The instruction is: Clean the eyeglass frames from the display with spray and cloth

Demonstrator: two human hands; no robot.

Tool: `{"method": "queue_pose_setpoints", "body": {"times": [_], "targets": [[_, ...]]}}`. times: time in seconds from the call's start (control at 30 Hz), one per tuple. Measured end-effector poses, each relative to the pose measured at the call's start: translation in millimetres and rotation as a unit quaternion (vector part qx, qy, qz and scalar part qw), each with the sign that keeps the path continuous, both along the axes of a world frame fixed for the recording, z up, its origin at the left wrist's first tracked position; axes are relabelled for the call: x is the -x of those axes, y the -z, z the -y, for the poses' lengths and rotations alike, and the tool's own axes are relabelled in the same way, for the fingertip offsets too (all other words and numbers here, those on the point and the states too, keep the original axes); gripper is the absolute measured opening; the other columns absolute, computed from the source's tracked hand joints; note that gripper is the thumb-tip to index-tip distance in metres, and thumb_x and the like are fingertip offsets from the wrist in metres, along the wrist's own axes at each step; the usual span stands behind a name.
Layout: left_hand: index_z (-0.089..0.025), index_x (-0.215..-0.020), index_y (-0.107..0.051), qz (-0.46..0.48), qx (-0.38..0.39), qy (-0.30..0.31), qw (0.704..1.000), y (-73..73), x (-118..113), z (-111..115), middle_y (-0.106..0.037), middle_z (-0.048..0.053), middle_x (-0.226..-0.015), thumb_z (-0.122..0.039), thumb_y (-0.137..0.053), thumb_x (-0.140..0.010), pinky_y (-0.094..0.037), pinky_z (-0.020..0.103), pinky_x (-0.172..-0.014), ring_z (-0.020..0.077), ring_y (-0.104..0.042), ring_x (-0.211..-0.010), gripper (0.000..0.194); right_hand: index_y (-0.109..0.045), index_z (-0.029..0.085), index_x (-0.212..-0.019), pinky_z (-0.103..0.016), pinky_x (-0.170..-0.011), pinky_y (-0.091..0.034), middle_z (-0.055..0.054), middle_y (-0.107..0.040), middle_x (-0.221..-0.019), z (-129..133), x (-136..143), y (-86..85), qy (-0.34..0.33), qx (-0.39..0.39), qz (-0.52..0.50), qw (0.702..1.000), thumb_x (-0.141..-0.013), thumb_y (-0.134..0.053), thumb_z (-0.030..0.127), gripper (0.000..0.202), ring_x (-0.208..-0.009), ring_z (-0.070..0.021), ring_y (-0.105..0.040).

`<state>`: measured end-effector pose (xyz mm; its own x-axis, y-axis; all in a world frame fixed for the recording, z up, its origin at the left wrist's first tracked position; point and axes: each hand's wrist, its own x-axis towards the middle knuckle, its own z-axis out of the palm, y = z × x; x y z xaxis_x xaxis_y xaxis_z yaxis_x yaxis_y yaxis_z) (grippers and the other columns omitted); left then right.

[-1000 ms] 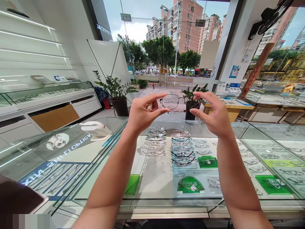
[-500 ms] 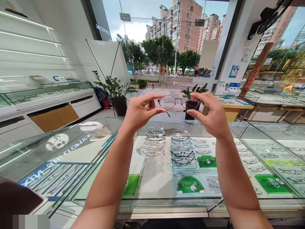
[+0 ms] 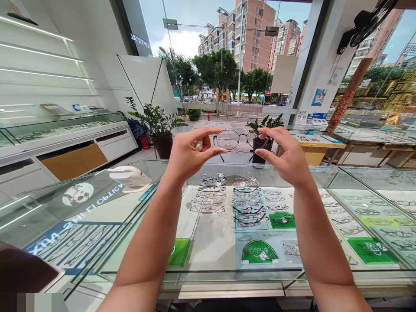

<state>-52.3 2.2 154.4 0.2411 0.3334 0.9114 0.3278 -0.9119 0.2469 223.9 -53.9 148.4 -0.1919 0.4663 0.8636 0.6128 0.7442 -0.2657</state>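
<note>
A pair of round, thin dark-rimmed eyeglasses (image 3: 241, 135) is held up above the glass counter, lenses facing me. My left hand (image 3: 186, 151) pinches its left side between thumb and forefinger; a ring with a round pale bead (image 3: 199, 144) sits on that hand. At the other side, my right hand (image 3: 290, 151) has thumb and fingers curved round the right lens edge. A dark temple tip shows below the left lens. Below the hands, several eyeglass frames (image 3: 249, 208) lie in stacked rows inside the case.
The glass display counter (image 3: 201, 274) spans the foreground. On its left stands a white moulded object (image 3: 130, 177). Green display cards (image 3: 282, 220) lie inside. Beyond are potted plants (image 3: 162, 141), glass doors and a street. A dark object (image 3: 24, 268) fills the lower left corner.
The eyeglasses have shifted and turned slightly, and the temple tip below the left lens now shows further left and lower. Both hands keep their hold nearly in place.
</note>
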Motion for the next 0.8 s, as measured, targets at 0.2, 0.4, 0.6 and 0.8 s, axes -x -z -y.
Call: {"method": "queue_pose_setpoints", "body": {"times": [0.2, 0.4, 0.6, 0.8], "targets": [[-0.023, -0.113, -0.081, 0.002, -0.018, -0.013, 1.0, -0.1, -1.1, 2.8, -0.052, -0.005, -0.057, -0.046, -0.092, -0.074, -0.038, 0.027, -0.055, 0.0101, -0.04, -0.054, 0.046, -0.067, 0.036, -0.135, -0.055, -0.106, -0.049, -0.007, -0.072, -0.12, -3.8, -1.6, 1.5, -0.006, 0.01, 0.006, 1.0, -0.093, -0.069, 0.059, 0.048, -0.118, -0.0313, -0.064], [-0.024, -0.114, -0.08, 0.002, -0.026, -0.02, 0.999, -0.5, -2.3, 7.1, -0.052, -0.005, -0.058, -0.044, -0.092, -0.075, -0.038, 0.027, -0.055, 0.0098, -0.041, -0.054, 0.046, -0.066, 0.035, -0.137, -0.054, -0.105, -0.049, -0.007, -0.072, -0.121, -8.6, -3.4, 3.6, 0.0, 0.018, 0.02, 1.0, -0.094, -0.068, 0.058, 0.048, -0.118, -0.0313, -0.064], [-0.023, -0.116, -0.08, 0.001, -0.014, -0.028, 1.0, -0.4, -1.7, 8.5, -0.053, -0.005, -0.059, -0.043, -0.091, -0.076, -0.039, 0.027, -0.056, 0.0097, -0.041, -0.055, 0.046, -0.066, 0.034, -0.137, -0.053, -0.106, -0.049, -0.007, -0.072, -0.12, -7.6, -2.8, 3.6, -0.001, 0.01, 0.022, 1.0, -0.096, -0.068, 0.056, 0.047, -0.118, -0.0301, -0.063], [-0.024, -0.116, -0.08, -0.004, -0.003, -0.026, 1.0, -0.7, -0.4, 5.8, -0.052, -0.005, -0.059, -0.046, -0.089, -0.077, -0.038, 0.027, -0.057, 0.0102, -0.04, -0.055, 0.046, -0.067, 0.035, -0.135, -0.053, -0.104, -0.051, -0.007, -0.072, -0.119, -3.7, -0.7, 2.4, 0.006, -0.016, 0.01, 1.0, -0.094, -0.069, 0.057, 0.046, -0.115, -0.03, -0.065]]}}
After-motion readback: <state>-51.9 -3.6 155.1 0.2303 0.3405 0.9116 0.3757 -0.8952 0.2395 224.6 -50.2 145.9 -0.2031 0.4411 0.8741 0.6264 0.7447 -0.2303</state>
